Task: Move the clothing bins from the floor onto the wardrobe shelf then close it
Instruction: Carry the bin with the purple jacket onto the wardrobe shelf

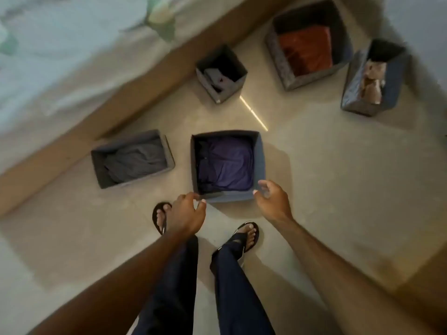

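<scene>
Both arms stretched forward and down, bare forearms converging. Left hand (187, 211) palm down, fingers loosely curled, thumb apart, gripping nothing. Right hand (273, 198) palm turned inward, fingers spread and bent, likewise empty. Legs in dark trousers, feet in sandals, left foot ahead
</scene>
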A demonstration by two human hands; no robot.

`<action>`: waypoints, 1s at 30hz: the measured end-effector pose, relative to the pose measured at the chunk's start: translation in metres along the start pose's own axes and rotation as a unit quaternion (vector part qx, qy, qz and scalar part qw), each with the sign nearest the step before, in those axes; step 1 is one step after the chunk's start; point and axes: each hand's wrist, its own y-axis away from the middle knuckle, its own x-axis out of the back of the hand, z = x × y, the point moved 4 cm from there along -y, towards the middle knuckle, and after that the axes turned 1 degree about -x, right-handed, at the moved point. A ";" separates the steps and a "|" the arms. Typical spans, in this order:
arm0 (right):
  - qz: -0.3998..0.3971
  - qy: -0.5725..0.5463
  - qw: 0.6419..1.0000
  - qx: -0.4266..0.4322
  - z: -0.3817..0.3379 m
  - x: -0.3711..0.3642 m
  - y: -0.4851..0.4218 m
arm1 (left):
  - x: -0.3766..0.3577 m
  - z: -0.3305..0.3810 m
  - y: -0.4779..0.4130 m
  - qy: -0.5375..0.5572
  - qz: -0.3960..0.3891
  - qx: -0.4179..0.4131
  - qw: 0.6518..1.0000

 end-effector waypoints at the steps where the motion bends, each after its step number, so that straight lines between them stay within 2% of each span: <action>1: -0.001 0.031 0.999 0.012 0.011 -0.007 -0.020 | -0.011 0.001 -0.014 -0.014 -0.002 -0.009 1.000; 4: -0.026 0.159 0.987 0.018 0.057 -0.038 -0.094 | -0.054 -0.002 -0.078 -0.050 -0.010 0.020 0.998; 7: -0.016 0.263 0.965 0.021 0.092 -0.062 -0.154 | -0.096 -0.015 -0.139 -0.031 -0.043 0.055 0.997; 9: -0.010 0.286 0.958 0.011 0.106 -0.073 -0.184 | -0.122 -0.030 -0.169 -0.034 -0.108 0.107 0.988; 11: -0.006 0.278 0.961 -0.003 0.114 -0.079 -0.201 | -0.136 -0.038 -0.178 0.012 -0.137 0.166 0.977; 12: -0.004 0.266 0.964 0.001 0.116 -0.082 -0.206 | -0.141 -0.044 -0.178 0.050 -0.123 0.188 0.973; 14: 0.007 0.246 0.969 0.017 0.118 -0.083 -0.205 | -0.139 -0.050 -0.178 0.104 -0.045 0.211 0.971; 16: 0.010 0.223 0.975 0.020 0.121 -0.083 -0.197 | -0.129 -0.053 -0.179 0.140 0.047 0.201 0.968; 18: -0.025 0.199 0.980 -0.001 0.129 -0.088 -0.180 | -0.115 -0.046 -0.177 0.203 0.072 0.143 0.966; 20: -0.103 0.187 0.977 -0.021 0.137 -0.099 -0.160 | -0.105 -0.040 -0.174 0.240 0.036 0.071 0.967; 22: -0.162 0.166 0.972 -0.034 0.140 -0.108 -0.144 | -0.110 -0.038 -0.172 0.214 -0.032 0.037 0.976; 24: -0.143 0.139 0.980 -0.025 0.135 -0.110 -0.141 | -0.124 -0.040 -0.171 0.198 -0.087 0.051 0.975; 26: -0.083 0.119 0.989 -0.019 0.128 -0.105 -0.149 | -0.134 -0.033 -0.171 0.208 -0.110 0.057 0.970; 30: -0.022 0.091 0.995 -0.043 0.123 -0.106 -0.173 | -0.140 -0.021 -0.181 0.242 -0.078 0.076 0.964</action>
